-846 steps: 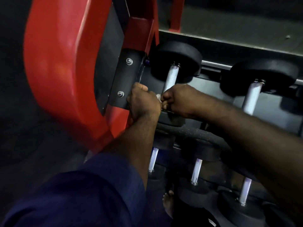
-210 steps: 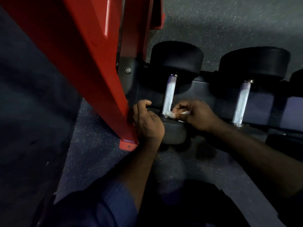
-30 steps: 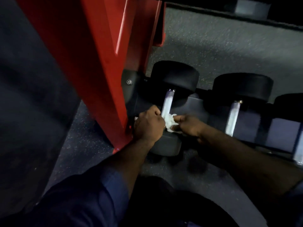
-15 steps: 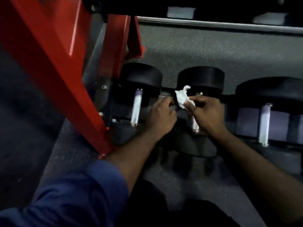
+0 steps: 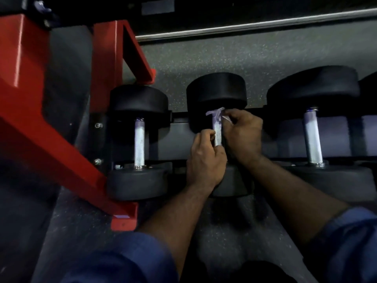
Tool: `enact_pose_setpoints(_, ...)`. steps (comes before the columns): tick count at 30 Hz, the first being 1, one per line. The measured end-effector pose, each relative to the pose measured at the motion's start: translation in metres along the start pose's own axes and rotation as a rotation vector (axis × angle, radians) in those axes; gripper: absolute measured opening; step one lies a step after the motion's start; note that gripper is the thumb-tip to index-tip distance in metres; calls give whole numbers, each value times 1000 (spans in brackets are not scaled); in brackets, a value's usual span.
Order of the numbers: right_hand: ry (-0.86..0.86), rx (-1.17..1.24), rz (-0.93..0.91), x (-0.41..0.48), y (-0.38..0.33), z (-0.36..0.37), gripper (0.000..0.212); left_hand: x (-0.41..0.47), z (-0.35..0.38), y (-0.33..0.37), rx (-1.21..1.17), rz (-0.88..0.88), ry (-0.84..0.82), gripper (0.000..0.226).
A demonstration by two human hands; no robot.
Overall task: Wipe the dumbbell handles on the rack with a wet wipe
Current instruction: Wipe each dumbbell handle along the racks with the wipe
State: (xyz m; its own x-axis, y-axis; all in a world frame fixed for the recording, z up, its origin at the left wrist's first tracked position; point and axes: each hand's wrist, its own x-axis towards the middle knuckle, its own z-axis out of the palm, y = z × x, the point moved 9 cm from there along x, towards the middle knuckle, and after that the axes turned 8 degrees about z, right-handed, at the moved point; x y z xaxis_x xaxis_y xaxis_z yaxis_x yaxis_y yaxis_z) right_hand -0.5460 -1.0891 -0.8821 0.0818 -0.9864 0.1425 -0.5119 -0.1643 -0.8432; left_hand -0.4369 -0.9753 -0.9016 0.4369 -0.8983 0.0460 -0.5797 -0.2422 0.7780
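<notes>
Speckled floor lay behind the red rack. The middle dumbbell handle stood between the fingers: left hand gripping low, right hand pinching the wet wipe at its top. Wipe judged starting; next needed a downward stroke.

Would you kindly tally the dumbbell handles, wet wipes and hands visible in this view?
Dumbbell handles: 3
Wet wipes: 1
Hands: 2
Total: 6
</notes>
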Motion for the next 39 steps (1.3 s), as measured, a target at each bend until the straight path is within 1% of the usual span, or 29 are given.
enact_pose_setpoints(3,2,-52,-193,-8,-13,7,19,1,1,-1,7,5,2,31)
enact_pose_setpoints(5,-88,-121,-315,-12,-24,19,27,1,1,-2,23,-4,4,35)
enact_pose_setpoints(7,-123,-190,-375,-11,-29,29,35,2,1,-2,27,-5,8,40)
enact_pose_setpoints(8,-101,-197,-371,-10,-27,31,32,1,0,-2,27,-5,16,39)
enact_pose_setpoints(9,-63,-179,-343,-7,-22,29,27,1,-1,-2,20,-2,28,36)
enact_pose_setpoints(11,14,-100,-200,-1,-8,16,21,1,-2,-3,4,-15,50,27)
enact_pose_setpoints(14,37,21,-44,-1,5,6,26,0,-3,-3,-8,-32,46,25)
enact_pose_setpoints(16,41,35,31,0,10,3,23,-1,-4,-2,-3,-38,47,24)
enact_pose_setpoints(18,54,-20,100,4,23,2,17,0,-4,-2,0,-30,53,20)
enact_pose_setpoints(20,-10,-134,154,7,37,13,22,0,-4,-2,5,-23,57,18)
enact_pose_setpoints(22,-58,-138,190,9,45,20,22,1,-2,-3,1,-18,54,19)
enact_pose_setpoints(25,-37,77,288,11,52,18,13,1,-3,-3,-11,-3,64,20)
enact_pose_setpoints(27,-23,176,359,10,59,19,12,1,-4,-2,-14,-1,63,19)
enact_pose_setpoints(29,-95,226,424,9,68,34,18,1,-4,-3,-18,0,66,19)
enact_pose_setpoints(31,-150,251,477,11,78,46,17,1,-3,-3,-21,-6,63,19)
enact_pose_setpoints(32,-151,266,489,14,82,49,18,1,-4,-2,-21,-5,63,19)
enact_pose_setpoints(34,-95,296,500,16,83,41,23,1,-4,-3,-23,3,69,19)
enact_pose_setpoints(35,-102,334,505,15,83,39,26,2,-4,-3,-27,6,74,19)
enact_pose_setpoints(36,-135,395,521,14,82,42,27,2,-5,-4,-28,8,78,18)
enact_pose_setpoints(37,-214,456,547,12,82,49,28,2,-4,-4,-27,8,81,19)
enact_pose_setpoints(39,-365,499,590,6,78,64,38,1,-4,-3,-24,7,77,21)
